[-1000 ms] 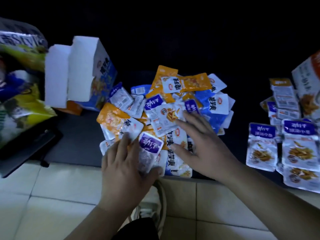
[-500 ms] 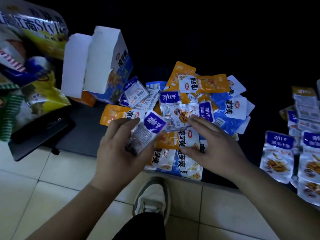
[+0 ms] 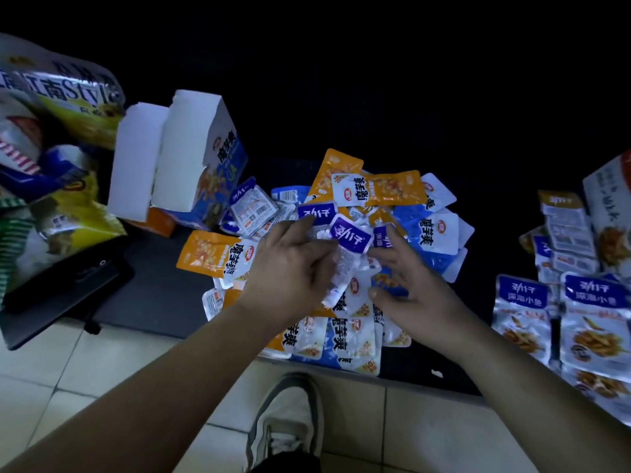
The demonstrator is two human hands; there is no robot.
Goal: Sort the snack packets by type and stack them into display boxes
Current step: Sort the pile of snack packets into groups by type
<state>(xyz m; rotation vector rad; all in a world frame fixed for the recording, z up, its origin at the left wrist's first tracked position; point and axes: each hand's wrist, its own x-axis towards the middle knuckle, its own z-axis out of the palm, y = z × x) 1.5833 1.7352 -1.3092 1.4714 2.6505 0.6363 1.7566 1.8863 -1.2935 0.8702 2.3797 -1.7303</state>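
Crinkly packet [image 3: 349,237] now nearer right hand [image 3: 415,285]

We take the heap of mixed packets [image 3: 430,230] as our mark. Left of it a bare stretch of dark mat [image 3: 153,288] runs to the near edge, the widest way in. At the heap's far left the open display box [image 3: 191,155] stands just beside the outermost packets, and big snack bags [image 3: 58,138] and a flat black item [image 3: 68,285] close off the room further left. Right of the heap only a narrow dark strip parts it from the sorted purple-topped rows [image 3: 594,336] — another box [image 3: 611,206] stands behind those. Over the heap's near middle the left hand [image 3: 290,268], gripping a purple-topped packet [image 3: 351,233], and the right hand [image 3: 416,295] fill the space. Behind the heap all is dark, and we cannot tell what stands there.
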